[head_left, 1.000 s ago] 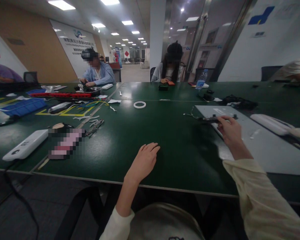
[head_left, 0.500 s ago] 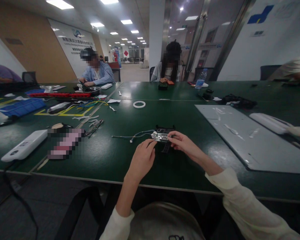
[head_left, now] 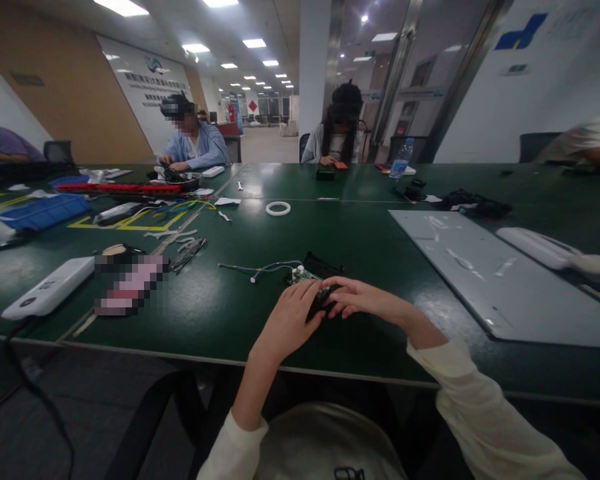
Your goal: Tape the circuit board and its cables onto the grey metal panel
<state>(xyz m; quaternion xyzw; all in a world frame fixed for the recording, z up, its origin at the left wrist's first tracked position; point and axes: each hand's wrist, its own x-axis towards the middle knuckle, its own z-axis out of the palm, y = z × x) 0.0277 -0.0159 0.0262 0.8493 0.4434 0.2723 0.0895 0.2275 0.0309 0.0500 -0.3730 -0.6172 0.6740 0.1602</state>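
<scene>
A green circuit board (head_left: 305, 273) with white connectors sits against a black plastic frame (head_left: 324, 263), partly hidden by my fingers. Thin grey-blue cables (head_left: 263, 269) run left from the board across the table. My left hand (head_left: 293, 317) is closed over the board's near side, thumb close to the frame's black lower part (head_left: 319, 301). From the right, my right hand (head_left: 363, 298) reaches in with bent fingers gripping that black part. The fingertips of both hands nearly meet, and the exact contact there is hidden.
A grey mat (head_left: 485, 280) lies to the right. At left are a white power bank (head_left: 50, 287), a pixelated pink object (head_left: 133, 283), tweezers (head_left: 190, 255) and a blue tray (head_left: 43, 212). Beyond my hands lies a white ring (head_left: 278, 209). Other people sit across the table.
The board and frame have turned and tilted between my hands; green now shows where silver metal did. My right hand has moved nearer to me, and my left hand slightly right.
</scene>
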